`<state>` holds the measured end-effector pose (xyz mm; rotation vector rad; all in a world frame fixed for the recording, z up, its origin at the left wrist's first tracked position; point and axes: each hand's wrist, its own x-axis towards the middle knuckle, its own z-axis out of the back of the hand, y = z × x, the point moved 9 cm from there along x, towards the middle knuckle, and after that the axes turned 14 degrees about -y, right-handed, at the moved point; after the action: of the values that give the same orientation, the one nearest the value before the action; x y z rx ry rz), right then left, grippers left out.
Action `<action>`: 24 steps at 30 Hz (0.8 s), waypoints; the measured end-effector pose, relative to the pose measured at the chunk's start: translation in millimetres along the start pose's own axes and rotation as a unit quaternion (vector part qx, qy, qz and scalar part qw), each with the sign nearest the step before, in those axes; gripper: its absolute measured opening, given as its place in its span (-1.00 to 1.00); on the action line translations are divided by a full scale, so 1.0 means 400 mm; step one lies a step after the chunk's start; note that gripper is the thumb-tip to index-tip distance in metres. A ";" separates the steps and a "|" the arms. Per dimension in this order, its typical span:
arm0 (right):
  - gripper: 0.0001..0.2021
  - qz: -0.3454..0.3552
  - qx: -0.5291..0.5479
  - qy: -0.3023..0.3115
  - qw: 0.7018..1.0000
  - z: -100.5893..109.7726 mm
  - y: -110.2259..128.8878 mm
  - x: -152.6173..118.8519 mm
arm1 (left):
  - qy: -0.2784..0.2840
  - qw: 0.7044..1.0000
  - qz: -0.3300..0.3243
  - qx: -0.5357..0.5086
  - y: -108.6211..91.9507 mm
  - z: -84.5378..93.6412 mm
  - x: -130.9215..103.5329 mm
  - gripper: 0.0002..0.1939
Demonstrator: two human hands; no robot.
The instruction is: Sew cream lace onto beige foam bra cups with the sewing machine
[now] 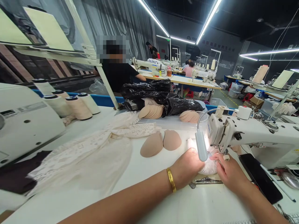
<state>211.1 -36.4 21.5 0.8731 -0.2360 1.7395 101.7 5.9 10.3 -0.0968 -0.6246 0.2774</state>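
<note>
Handling white, wrinkled cloth (207, 169) at the needle end of a white metal sewing machine (257, 129).
Gripping the cloth's nine-o'clock side in a closed left hand (188, 166); touching the three-o'clock side with bent fingers of the right hand (231, 171); cannot tell, past the glare of a slim grey lamp (201, 145), whether pinched or merely resting. Looking toward ten o'clock onto smooth, rounded beige cups (151, 146); toward three, onto a black rectangular phone (261, 177).

Left: thread cones (79, 108), standing beside a white machine (32, 116). Right: a dark phone (260, 177), lying flat, with a slim rod (277, 183) just beside it. Rear: a person (114, 74) in black, near a grey curtain (130, 25); a row of machines (149, 64) beyond. Above: lit tubes (209, 21).
</note>
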 end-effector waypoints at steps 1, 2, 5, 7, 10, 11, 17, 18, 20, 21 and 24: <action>-0.67 0.007 0.001 -0.003 1.000 0.001 0.003 -0.004 | 0.002 1.000 -0.005 0.009 -0.003 0.012 -0.001 -0.85; -0.67 0.013 -0.001 -0.008 1.000 0.002 0.004 -0.009 | 0.004 1.000 -0.010 0.017 -0.006 0.024 -0.004 -0.87; -0.64 0.031 -0.007 -0.024 0.999 0.002 0.011 -0.024 | 0.020 0.999 -0.008 0.044 -0.006 0.054 -0.012 -0.93; -0.57 0.054 0.006 -0.026 0.998 0.003 0.031 -0.030 | 0.043 0.997 0.019 0.061 0.002 0.060 -0.015 -0.93; -0.47 0.109 0.050 -0.001 0.993 0.003 0.085 -0.035 | 0.081 0.993 0.078 0.042 0.008 0.058 -0.015 -0.88; -0.44 0.126 0.063 0.008 0.990 0.004 0.102 -0.036 | 0.087 0.993 0.080 0.017 0.000 0.059 -0.013 -0.85; -0.53 0.123 0.039 0.060 0.990 -0.017 0.110 -0.030 | 0.146 0.989 0.006 -0.026 -0.055 0.068 -0.028 -0.69; -0.58 0.113 0.019 0.067 0.991 -0.026 0.098 -0.030 | 0.155 0.988 0.006 0.005 -0.049 0.065 -0.032 -0.76; -0.63 0.094 -0.009 0.071 0.993 -0.039 0.074 -0.030 | 0.152 0.986 0.011 0.064 -0.037 0.061 -0.034 -0.81; -0.62 0.088 -0.015 0.069 0.994 -0.044 0.064 -0.031 | 0.142 0.986 0.014 0.083 -0.033 0.059 -0.032 -0.80; -0.57 0.084 -0.021 0.056 0.995 -0.052 0.045 -0.035 | 0.104 0.991 -0.002 0.089 -0.036 0.052 -0.027 -0.79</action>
<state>187.4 -41.7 2.4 0.7396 -0.2778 1.9266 84.5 -10.8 23.3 0.0467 -0.3917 0.3137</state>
